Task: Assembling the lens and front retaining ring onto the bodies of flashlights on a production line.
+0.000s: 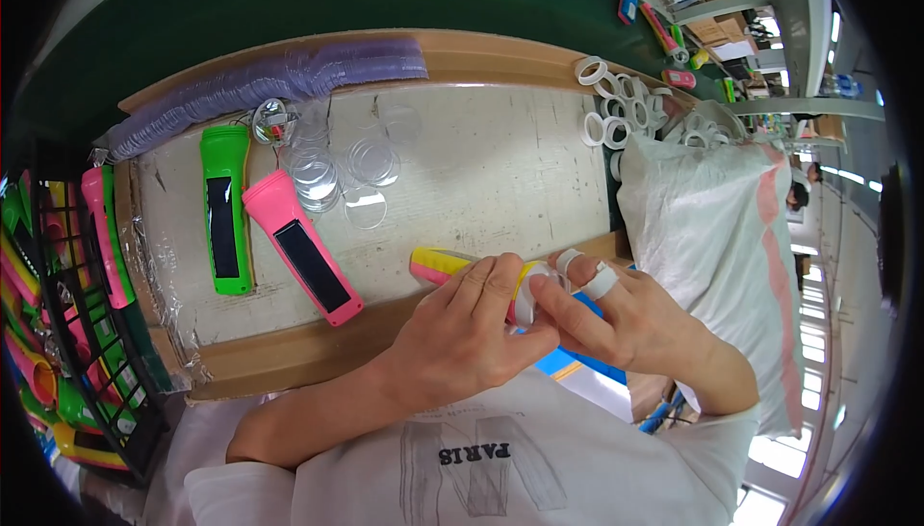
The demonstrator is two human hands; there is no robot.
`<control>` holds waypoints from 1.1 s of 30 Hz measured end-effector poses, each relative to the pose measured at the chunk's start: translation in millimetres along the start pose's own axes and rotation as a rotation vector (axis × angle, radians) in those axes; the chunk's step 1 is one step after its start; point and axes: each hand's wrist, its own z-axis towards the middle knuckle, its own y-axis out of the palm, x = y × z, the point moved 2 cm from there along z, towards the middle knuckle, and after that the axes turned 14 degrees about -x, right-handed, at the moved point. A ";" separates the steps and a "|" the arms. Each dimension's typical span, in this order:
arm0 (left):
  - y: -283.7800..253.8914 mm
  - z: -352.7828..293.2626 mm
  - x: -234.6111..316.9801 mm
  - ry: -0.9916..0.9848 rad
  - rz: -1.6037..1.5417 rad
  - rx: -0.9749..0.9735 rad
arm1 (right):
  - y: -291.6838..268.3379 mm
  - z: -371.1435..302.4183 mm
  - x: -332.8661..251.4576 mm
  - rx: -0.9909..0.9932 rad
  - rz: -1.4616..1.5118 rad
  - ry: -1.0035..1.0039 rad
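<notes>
My left hand (457, 338) is wrapped round a yellow and pink flashlight (438, 262), whose tail end sticks out past the fingers to the left. At the flashlight's head, the thumb and fingers of my right hand (630, 324) pinch a white ring (526, 301); my fingers partly hide how it sits there. White bands circle two fingers of that hand. On the board to the left lie a green flashlight (226, 218) and a pink flashlight (300, 242), each with a dark panel. Loose clear discs (366, 208) are spread beside them, near a small shiny reflector (273, 122).
A long row of stacked clear discs (279, 78) lines the tray's far cardboard rim (500, 50). White rings (616, 107) are heaped at the far right, by a white woven sack (707, 266). A black crate (91, 324) of colourful flashlights stands at the left.
</notes>
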 end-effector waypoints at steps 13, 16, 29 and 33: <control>0.8 1.7 0.3 -0.030 0.030 0.027 | 8.3 3.4 -1.7 0.051 0.090 0.119; 1.7 6.3 -3.6 -0.027 0.001 0.045 | 14.7 3.2 -7.0 0.088 0.206 0.277; -1.2 7.0 0.4 0.005 0.011 -0.044 | 13.3 6.5 -9.1 0.171 0.258 0.273; -2.6 12.8 -20.9 -0.006 -0.302 -0.068 | 21.9 9.4 -1.1 0.276 0.485 0.385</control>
